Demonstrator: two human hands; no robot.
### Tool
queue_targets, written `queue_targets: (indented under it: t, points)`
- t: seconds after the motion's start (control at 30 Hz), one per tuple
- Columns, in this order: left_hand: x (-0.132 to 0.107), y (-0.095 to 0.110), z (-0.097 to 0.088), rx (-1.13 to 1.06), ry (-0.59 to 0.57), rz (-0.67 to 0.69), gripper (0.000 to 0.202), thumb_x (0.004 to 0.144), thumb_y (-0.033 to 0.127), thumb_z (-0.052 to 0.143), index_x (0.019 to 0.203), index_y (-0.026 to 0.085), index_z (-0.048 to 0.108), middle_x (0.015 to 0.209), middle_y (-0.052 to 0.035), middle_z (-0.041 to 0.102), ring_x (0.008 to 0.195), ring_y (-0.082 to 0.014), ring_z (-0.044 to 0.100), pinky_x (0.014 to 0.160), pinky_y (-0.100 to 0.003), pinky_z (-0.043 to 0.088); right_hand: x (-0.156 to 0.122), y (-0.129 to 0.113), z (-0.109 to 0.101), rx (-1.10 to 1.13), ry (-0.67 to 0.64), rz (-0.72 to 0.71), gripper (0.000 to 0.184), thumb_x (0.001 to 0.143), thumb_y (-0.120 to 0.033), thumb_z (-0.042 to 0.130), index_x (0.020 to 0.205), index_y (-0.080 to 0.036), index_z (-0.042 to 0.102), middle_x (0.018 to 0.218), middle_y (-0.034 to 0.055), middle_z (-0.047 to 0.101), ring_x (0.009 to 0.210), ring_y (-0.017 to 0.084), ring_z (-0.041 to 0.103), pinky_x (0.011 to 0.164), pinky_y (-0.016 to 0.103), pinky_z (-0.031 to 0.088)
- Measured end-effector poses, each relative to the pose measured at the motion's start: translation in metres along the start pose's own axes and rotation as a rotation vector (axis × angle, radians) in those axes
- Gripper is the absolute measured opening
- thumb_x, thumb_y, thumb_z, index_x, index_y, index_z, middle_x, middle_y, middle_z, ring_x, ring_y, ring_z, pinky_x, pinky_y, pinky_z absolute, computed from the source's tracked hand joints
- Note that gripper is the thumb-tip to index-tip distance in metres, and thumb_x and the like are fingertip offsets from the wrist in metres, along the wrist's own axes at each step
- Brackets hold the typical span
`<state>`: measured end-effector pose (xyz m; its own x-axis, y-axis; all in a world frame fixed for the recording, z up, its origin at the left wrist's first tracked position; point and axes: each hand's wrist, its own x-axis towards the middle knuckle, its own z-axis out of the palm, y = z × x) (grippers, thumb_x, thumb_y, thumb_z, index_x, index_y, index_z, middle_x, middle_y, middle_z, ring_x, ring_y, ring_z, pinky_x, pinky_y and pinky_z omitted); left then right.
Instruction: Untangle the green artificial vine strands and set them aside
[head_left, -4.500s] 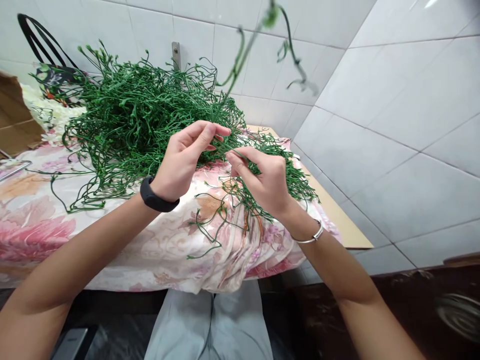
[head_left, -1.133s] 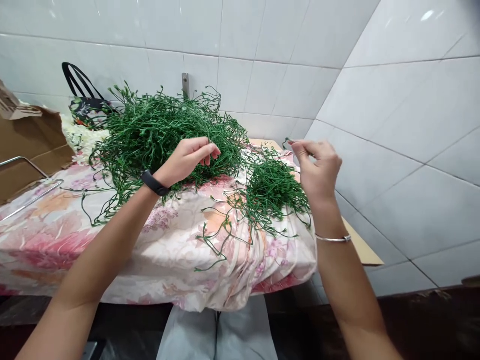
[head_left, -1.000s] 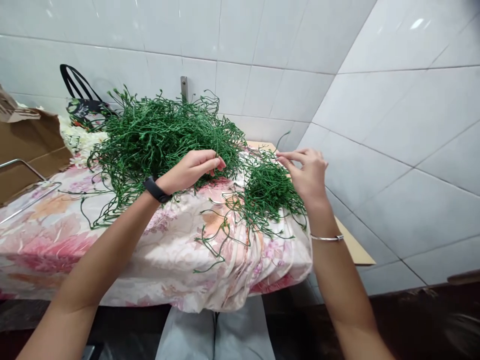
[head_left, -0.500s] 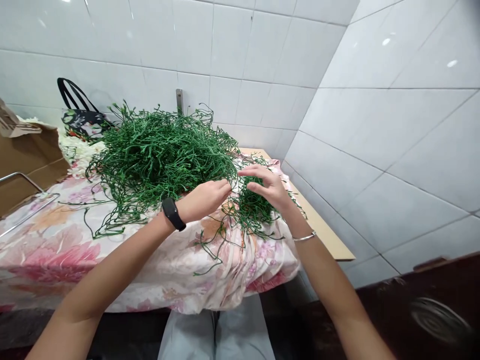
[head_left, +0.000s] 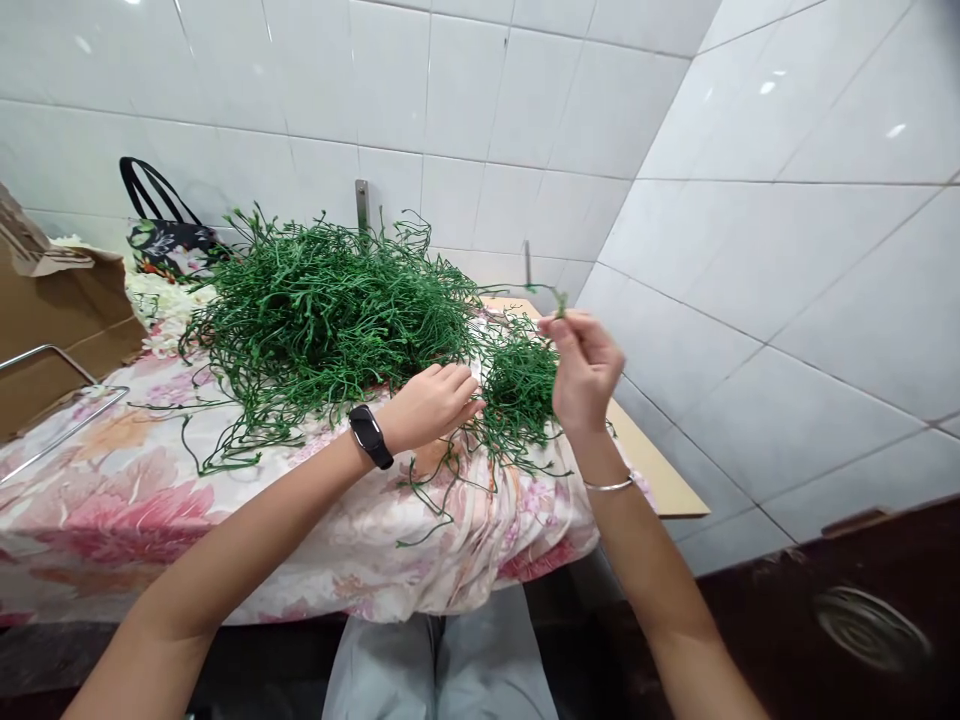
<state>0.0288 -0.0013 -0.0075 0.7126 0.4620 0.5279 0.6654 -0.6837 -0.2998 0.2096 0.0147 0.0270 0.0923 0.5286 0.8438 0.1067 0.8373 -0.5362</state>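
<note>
A large heap of green artificial flower stems (head_left: 330, 310) covers the middle of the cloth. To its right lies a smaller pile of the same stems (head_left: 521, 385). My right hand (head_left: 589, 370) is raised beside the small pile, its thumb and fingers pinching a thin green stem (head_left: 561, 300) by one end. The rest of that stem reaches left towards the big heap. My left hand (head_left: 435, 405), below a black wristband, hovers between the two piles with its fingers curled together; what they hold, if anything, is hidden.
A floral cloth (head_left: 150, 500) drapes over the table, with a bare board edge (head_left: 660, 475) at the right. At left are a cardboard box (head_left: 67, 310), a bent metal rod (head_left: 67, 430), white artificial flowers (head_left: 169, 310) and a floral bag (head_left: 172, 245). Tiled walls enclose the back and right.
My right hand has risen from above the small pile and moved right, closing on a green stem. My left hand has shifted slightly right and down.
</note>
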Motion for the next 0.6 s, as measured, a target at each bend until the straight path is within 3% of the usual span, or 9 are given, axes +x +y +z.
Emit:
queue_targets:
  t: [0.07, 0.13, 0.27, 0.4, 0.47, 0.53, 0.6]
  points:
    - [0.000, -0.003, 0.000, 0.007, 0.015, -0.021, 0.033, 0.091, 0.033, 0.027, 0.089, 0.012, 0.053, 0.089, -0.0081, 0.057, 0.079, -0.0185, 0.051, 0.070, -0.031, 0.040, 0.007, -0.002, -0.004, -0.008, 0.150, -0.048, 0.008, 0.081, -0.028, 0.054, 0.081, -0.026, 0.061, 0.080, -0.0004, 0.056, 0.075, 0.010, 0.055, 0.071, 0.027, 0.047]
    - [-0.001, -0.007, 0.002, 0.022, 0.030, -0.047, 0.029, 0.090, 0.031, 0.030, 0.090, 0.012, 0.053, 0.092, -0.0089, 0.056, 0.082, -0.0197, 0.051, 0.072, -0.032, 0.040, 0.017, -0.001, -0.006, -0.031, 0.163, -0.080, 0.007, 0.080, -0.029, 0.055, 0.080, -0.025, 0.060, 0.079, -0.0005, 0.058, 0.075, 0.010, 0.057, 0.071, 0.027, 0.048]
    - [-0.001, -0.016, 0.004, 0.019, 0.123, -0.156, 0.024, 0.088, 0.028, 0.034, 0.090, 0.012, 0.052, 0.097, -0.0105, 0.055, 0.089, -0.0212, 0.049, 0.076, -0.033, 0.040, 0.052, -0.005, 0.004, -0.123, 0.008, -0.129, 0.014, 0.081, -0.035, 0.052, 0.085, -0.024, 0.059, 0.083, -0.0009, 0.063, 0.079, 0.011, 0.060, 0.075, 0.029, 0.049]
    - [-0.001, -0.025, 0.002, -0.017, 0.334, -0.344, 0.023, 0.086, 0.029, 0.039, 0.097, 0.011, 0.047, 0.102, -0.0134, 0.053, 0.096, -0.0224, 0.047, 0.079, -0.034, 0.042, 0.112, -0.029, 0.033, -0.193, -0.086, -0.186, 0.013, 0.081, -0.032, 0.054, 0.080, -0.020, 0.058, 0.079, 0.0009, 0.064, 0.071, 0.007, 0.059, 0.070, 0.024, 0.050]
    - [-0.002, -0.029, 0.002, -0.037, 0.404, -0.432, 0.020, 0.084, 0.028, 0.041, 0.096, 0.012, 0.045, 0.102, -0.0140, 0.053, 0.097, -0.0228, 0.047, 0.080, -0.035, 0.042, 0.148, -0.048, 0.049, -0.136, -0.035, -0.255, 0.009, 0.080, -0.021, 0.056, 0.073, -0.016, 0.056, 0.075, 0.0020, 0.064, 0.063, 0.006, 0.056, 0.064, 0.022, 0.049]
    - [-0.003, -0.031, 0.001, -0.055, 0.433, -0.484, 0.017, 0.083, 0.027, 0.043, 0.093, 0.013, 0.043, 0.101, -0.0139, 0.052, 0.098, -0.0232, 0.047, 0.082, -0.036, 0.042, 0.184, -0.069, 0.063, -0.118, 0.102, -0.306, 0.012, 0.079, -0.010, 0.053, 0.068, -0.013, 0.054, 0.069, 0.0007, 0.061, 0.056, 0.004, 0.053, 0.054, 0.018, 0.043]
    - [-0.003, -0.031, 0.000, -0.071, 0.452, -0.507, 0.019, 0.082, 0.026, 0.044, 0.096, 0.013, 0.042, 0.105, -0.0144, 0.050, 0.101, -0.0236, 0.046, 0.085, -0.037, 0.042, 0.214, -0.087, 0.072, -0.156, 0.256, -0.222, 0.017, 0.079, -0.005, 0.040, 0.070, -0.011, 0.053, 0.063, -0.0038, 0.051, 0.064, 0.002, 0.057, 0.053, 0.014, 0.035]
